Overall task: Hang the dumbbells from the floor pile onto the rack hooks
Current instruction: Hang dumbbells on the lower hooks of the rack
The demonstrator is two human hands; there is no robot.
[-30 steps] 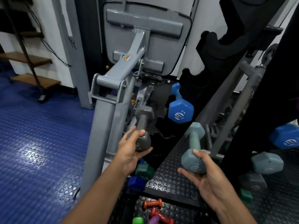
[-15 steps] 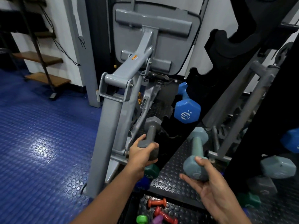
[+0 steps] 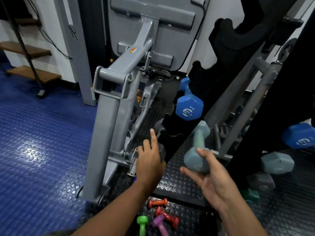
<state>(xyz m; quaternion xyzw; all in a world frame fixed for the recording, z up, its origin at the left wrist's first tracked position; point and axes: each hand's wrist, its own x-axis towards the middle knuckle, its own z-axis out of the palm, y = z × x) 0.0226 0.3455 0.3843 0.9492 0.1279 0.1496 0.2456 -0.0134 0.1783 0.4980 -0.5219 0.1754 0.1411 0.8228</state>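
Left hand [image 3: 150, 162], fingers now spread, is being released from the grey dumbbell [image 3: 161, 132], seated on the rack [image 3: 221, 68]; teal dumbbell [image 3: 197, 150] remains gripped by right hand [image 3: 214, 183], to be hung next.

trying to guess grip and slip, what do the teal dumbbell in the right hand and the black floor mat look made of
Teal dumbbell: looks like a matte vinyl or neoprene coating, probably over metal; soft even colour, rounded hex edges, no glare.
Black floor mat: looks like rubber, with raised round studs and a dull sheen.
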